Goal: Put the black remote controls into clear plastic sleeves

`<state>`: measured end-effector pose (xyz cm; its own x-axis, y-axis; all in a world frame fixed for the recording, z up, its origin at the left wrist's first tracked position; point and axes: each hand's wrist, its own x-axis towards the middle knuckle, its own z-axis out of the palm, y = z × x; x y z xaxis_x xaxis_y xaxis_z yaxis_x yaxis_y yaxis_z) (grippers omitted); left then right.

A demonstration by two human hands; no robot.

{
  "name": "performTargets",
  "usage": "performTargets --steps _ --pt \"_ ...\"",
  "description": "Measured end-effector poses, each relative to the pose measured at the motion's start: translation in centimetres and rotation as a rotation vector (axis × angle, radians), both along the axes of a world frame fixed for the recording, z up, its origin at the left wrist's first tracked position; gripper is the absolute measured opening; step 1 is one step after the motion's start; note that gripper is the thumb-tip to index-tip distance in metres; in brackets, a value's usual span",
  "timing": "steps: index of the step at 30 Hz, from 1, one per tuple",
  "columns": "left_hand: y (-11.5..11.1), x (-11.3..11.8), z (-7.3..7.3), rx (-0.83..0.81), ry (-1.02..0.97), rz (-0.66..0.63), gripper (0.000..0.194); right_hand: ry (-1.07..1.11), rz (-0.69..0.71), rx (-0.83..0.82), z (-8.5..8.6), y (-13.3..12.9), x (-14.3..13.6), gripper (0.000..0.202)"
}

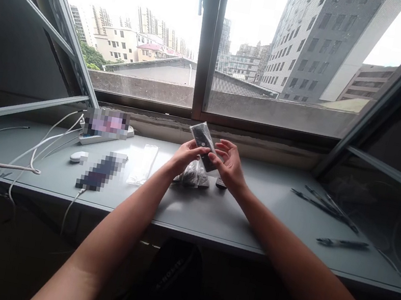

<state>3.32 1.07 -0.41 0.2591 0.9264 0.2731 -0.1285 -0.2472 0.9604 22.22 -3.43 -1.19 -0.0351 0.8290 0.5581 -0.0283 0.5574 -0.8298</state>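
Between my two hands, above the table, is a flat dark rectangular item in a clear plastic sleeve point(202, 134), tilted with its top to the left. My left hand point(186, 155) grips its left side, thumb across the front. On the lower right part rests the thumb of my right hand point(229, 163), whose other fingers are partly spread behind the edge. What exactly the item is I cannot make out. Below my hands lie several small dark pieces in clear bags point(192, 177). A small black object point(221, 183) sits beside my right wrist, partly covered.
Clear plastic sleeves point(144, 163) lie left of my hands. Farther left are a blurred phone-like object point(99, 173) on a white cable, a white rounded gadget point(77, 157) and a power strip point(105, 137). Several pens point(342, 243) lie at right. A window frame point(208, 43) stands behind.
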Motion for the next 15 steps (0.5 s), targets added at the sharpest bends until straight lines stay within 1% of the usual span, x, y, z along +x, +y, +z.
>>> performTargets --steps 2,3,5,7,9,12,15 --pt "0.2 -0.1 -0.2 -0.007 -0.045 0.021 0.044 0.017 0.130 -0.126 0.0 0.0 0.0 0.087" --pt "0.3 -0.1 -0.3 -0.011 -0.067 0.035 0.042 0.014 0.197 -0.198 0.1 0.0 0.0 0.087" --pt "0.5 -0.2 -0.5 -0.014 -0.111 0.051 0.041 -0.003 0.319 -0.341 0.3 -0.2 0.2 0.076" --pt "0.6 -0.2 -0.4 -0.025 -0.161 0.050 0.041 -0.008 0.424 -0.466 0.5 -0.4 0.5 0.059" --pt "0.7 -0.1 -0.3 -0.074 -0.219 0.052 0.043 -0.006 0.524 -0.579 0.7 -0.6 0.7 0.047" --pt "0.9 0.0 -0.1 -0.181 -0.313 0.097 0.043 -0.003 0.633 -0.693 1.0 -1.0 0.9 0.039" --pt "1.1 0.1 0.0 -0.233 -0.342 0.124 0.037 -0.017 0.674 -0.744 1.3 -1.2 1.0 0.037"
